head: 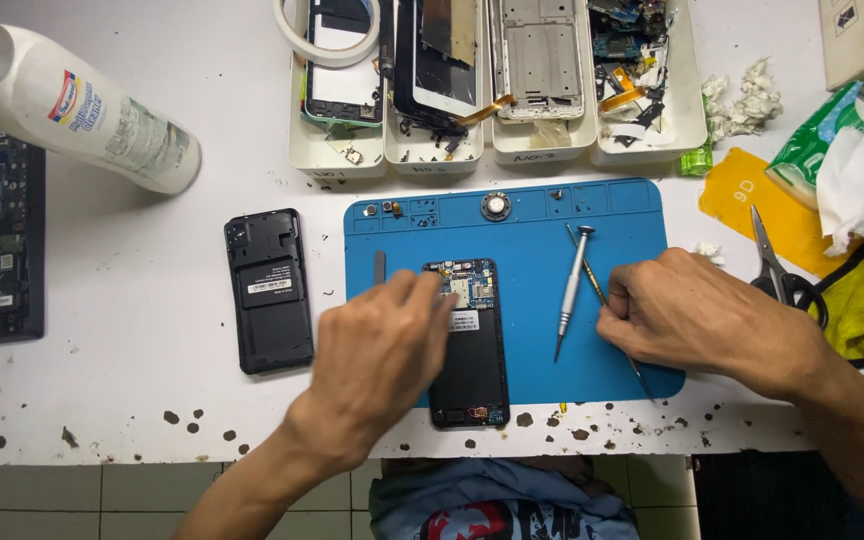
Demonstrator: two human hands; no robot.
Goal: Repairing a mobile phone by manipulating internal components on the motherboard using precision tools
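An opened smartphone point(469, 345), its back removed and its circuit board and dark battery exposed, is lying upright on a blue silicone repair mat point(532, 230) at the front edge of a white, paint-flecked workbench point(122, 260). The left hand point(377, 360) is reaching in from below, palm down and slightly blurred, its curled fingertips point(430, 292) touching the upper left of the phone beside the board, gripping nothing that can be made out. The right hand point(687, 310) is resting on the mat's right side, knuckles up, its fingers closed around thin metal tweezers point(600, 292), whose tips are pointing up toward the mat's top. A slim silver screwdriver point(572, 290) is lying loose on the mat between phone and right hand, just beside the tweezers. The phone's matte black plastic back cover point(269, 290) is lying inside-up on the bench, left of the mat. Behind the mat, white plastic trays point(497, 150) are holding phone frames, screens and loose parts. A white plastic bottle point(72, 105) is lying on its side at far left, and scissors point(777, 265) are lying at right.
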